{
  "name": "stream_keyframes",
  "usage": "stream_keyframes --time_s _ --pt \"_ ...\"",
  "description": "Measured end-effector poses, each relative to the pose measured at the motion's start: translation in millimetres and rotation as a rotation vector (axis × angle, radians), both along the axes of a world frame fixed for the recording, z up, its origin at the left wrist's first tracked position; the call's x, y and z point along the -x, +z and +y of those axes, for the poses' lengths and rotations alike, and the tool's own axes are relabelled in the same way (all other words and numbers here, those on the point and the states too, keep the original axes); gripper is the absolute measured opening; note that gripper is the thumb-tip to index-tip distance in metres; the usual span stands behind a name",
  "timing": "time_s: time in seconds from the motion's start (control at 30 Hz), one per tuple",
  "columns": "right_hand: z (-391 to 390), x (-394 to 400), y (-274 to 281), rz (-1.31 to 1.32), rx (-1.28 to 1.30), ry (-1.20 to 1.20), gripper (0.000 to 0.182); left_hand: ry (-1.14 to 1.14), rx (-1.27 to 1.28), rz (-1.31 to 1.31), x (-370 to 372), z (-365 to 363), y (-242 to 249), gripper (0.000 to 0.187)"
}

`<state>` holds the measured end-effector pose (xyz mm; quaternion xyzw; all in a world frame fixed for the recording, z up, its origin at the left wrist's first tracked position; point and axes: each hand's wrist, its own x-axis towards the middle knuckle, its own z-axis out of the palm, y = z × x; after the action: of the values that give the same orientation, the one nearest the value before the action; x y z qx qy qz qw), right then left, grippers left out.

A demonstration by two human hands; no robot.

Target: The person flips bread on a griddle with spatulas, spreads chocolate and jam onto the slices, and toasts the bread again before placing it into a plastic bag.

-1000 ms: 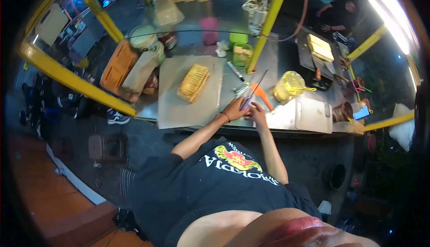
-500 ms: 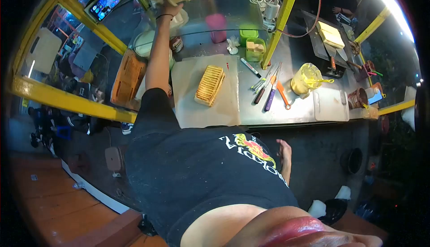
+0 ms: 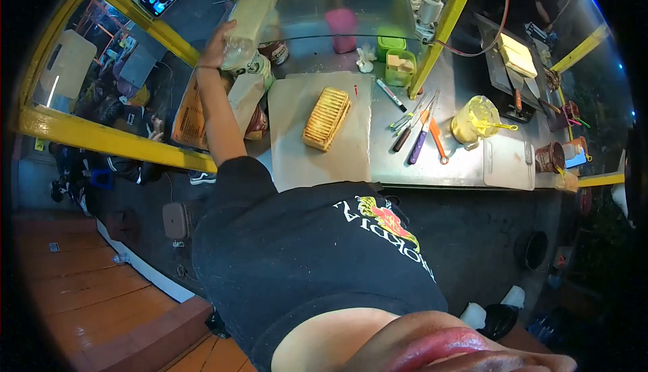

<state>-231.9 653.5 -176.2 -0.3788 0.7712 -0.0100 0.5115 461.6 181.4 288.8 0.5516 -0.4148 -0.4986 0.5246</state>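
Note:
My left hand (image 3: pixel 217 47) is closed around the end of a clear plastic bag holding a pale loaf of bread (image 3: pixel 254 14), at the left of the counter. The loaf is blurred and tilted above a brown-labelled tub (image 3: pixel 275 52). Below it, a white-and-green bag (image 3: pixel 251 80) lies beside the sheet of paper (image 3: pixel 290 153). A browned, ridged block of toasted bread (image 3: pixel 327 119) rests on that paper. My right hand is out of sight.
Knives with purple and dark handles (image 3: pixel 419 146) and a marker (image 3: pixel 391 95) lie right of the paper. Further right are a yellow-smeared tub (image 3: pixel 474 121), a white cutting board (image 3: pixel 509 163) and a griddle with bread (image 3: pixel 517 55). A glass shelf edge (image 3: pixel 324 36) crosses above the counter.
My left hand has come back from the bread shelf toward me and left, bringing the bagged loaf. My right hand, seen beside my body before, has left the view.

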Motion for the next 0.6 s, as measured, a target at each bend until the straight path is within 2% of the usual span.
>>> stream_keyframes --time_s 0.07,0.1,0.17,0.27,0.3,0.33,0.37,0.4,0.43,0.47,0.5,0.53,0.57,0.6 --pt "-12 -4 -2 -0.01 0.037 -0.013 0.036 0.214 -0.148 0.373 -7 7 -51 0.055" --pt "-19 -7 -1 -0.015 0.072 -0.026 0.037 0.261 -0.102 0.465 16 24 -76 0.057" --pt "-45 -14 4 -0.018 0.183 -0.107 0.039 0.156 -0.012 0.524 93 58 -116 0.059" --pt "-115 -29 81 -0.228 0.319 -0.469 0.041 -0.224 -0.003 0.466 250 112 -127 0.063" --pt "-140 -23 130 -0.56 0.263 -0.609 0.048 -0.395 -0.007 0.416 301 132 -121 0.065" --pt "-161 -18 201 -0.801 0.369 -0.583 0.055 -0.58 -0.006 0.359 352 145 -114 0.067" --pt "-177 -9 242 -1.14 0.503 -0.569 0.059 -0.744 -0.004 0.321 398 155 -115 0.068" --pt "-189 -11 292 -1.412 0.679 -0.511 0.065 -0.91 0.006 0.297 440 159 -113 0.079" --pt "-195 -2 291 -1.419 0.765 -0.544 0.066 -1.068 0.013 0.272 482 166 -114 0.09" --pt "-197 7 290 -1.423 0.845 -0.576 0.066 -1.089 0.28 -0.093 515 166 -127 0.097" --pt "-198 21 290 -1.15 0.919 -0.6 0.066 -1.04 0.434 -0.253 546 173 -111 0.097" --pt "-200 35 292 -0.875 0.978 -0.619 0.065 -1.018 0.455 -0.34 569 171 -125 0.097" --pt "-196 47 295 -0.906 1.032 -0.736 0.062 -1.071 0.396 -0.268 590 167 -137 0.096" --pt "-193 60 294 -0.898 1.048 -0.736 0.062 -1.119 0.335 -0.191 612 165 -137 0.095"
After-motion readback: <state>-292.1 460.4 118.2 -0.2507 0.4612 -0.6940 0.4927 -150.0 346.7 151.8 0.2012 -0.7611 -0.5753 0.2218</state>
